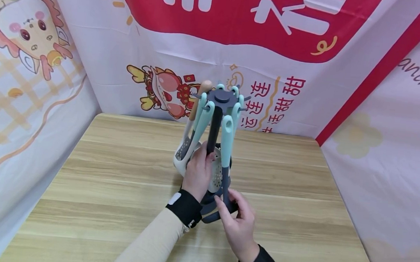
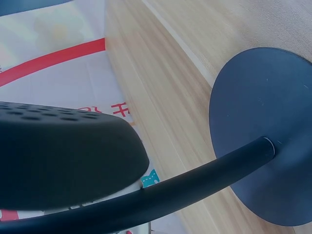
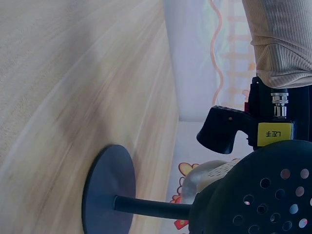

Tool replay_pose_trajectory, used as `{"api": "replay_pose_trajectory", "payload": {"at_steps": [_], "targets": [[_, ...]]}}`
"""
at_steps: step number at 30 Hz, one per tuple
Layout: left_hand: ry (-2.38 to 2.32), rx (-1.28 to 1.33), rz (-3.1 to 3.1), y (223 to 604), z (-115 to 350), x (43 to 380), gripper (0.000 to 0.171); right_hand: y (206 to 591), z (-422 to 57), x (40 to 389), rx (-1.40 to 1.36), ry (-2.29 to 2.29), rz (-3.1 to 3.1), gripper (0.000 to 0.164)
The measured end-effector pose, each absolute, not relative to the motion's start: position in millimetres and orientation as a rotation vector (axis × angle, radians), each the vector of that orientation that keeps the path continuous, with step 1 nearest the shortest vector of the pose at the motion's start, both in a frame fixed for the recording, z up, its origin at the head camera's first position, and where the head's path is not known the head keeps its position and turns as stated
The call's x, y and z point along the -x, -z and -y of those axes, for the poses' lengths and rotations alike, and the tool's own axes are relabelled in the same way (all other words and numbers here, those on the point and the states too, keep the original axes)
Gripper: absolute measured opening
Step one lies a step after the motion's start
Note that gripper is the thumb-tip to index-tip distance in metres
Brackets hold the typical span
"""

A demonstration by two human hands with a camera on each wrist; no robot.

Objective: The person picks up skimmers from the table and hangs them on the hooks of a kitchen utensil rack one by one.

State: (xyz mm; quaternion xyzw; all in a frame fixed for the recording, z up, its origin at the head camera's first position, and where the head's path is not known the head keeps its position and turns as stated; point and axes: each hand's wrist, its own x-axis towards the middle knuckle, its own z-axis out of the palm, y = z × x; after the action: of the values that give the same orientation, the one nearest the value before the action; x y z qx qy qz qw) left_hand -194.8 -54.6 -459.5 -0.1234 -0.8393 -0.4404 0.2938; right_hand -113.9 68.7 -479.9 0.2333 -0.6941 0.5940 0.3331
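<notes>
A rotating utensil stand with a dark top (image 1: pixel 221 97) and a round dark base (image 2: pixel 265 122) carries several hanging kitchen utensils. My left hand (image 1: pixel 198 173) is at the stand's front left, fingers curled at the lower end of a black handle (image 1: pixel 215 125). Beside those fingers a pale perforated head (image 1: pixel 216 172) shows. Lower right, my right hand (image 1: pixel 238 219) has thumb and fingers about the dark lower part of a mint-handled skimmer (image 1: pixel 226 148). Its dark head with round holes (image 3: pixel 273 200) fills a corner of the right wrist view.
A wooden-handled utensil (image 1: pixel 201 99) hangs at the stand's left, by a white ladle head (image 1: pixel 178 165). The wood-grain table (image 1: pixel 118 173) runs back to printed cloth walls (image 1: pixel 216 49). The stand's pole (image 3: pixel 151 207) rises from its base.
</notes>
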Motion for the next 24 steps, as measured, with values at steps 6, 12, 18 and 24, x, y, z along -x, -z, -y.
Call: {"api": "replay_pose_trajectory", "payload": {"at_steps": [6,12,18,24], "targets": [[1.18,0.333,2.247,460.3,54.9,196.0,0.029,477.5,-67.3,115.5,-0.602,-1.52,1.836,0.031],[1.207,0.324,2.255,459.6,55.5,196.0,0.027,475.4,-67.2,115.4,-0.605,-1.514,1.834,0.031],[1.225,0.327,2.262,459.0,56.4,195.5,0.026,471.9,-67.6,114.8,-0.603,-1.511,1.838,0.031],[1.239,0.311,2.283,458.4,56.8,195.3,0.025,468.5,-67.5,114.5,-0.601,-1.503,1.85,0.031]]}}
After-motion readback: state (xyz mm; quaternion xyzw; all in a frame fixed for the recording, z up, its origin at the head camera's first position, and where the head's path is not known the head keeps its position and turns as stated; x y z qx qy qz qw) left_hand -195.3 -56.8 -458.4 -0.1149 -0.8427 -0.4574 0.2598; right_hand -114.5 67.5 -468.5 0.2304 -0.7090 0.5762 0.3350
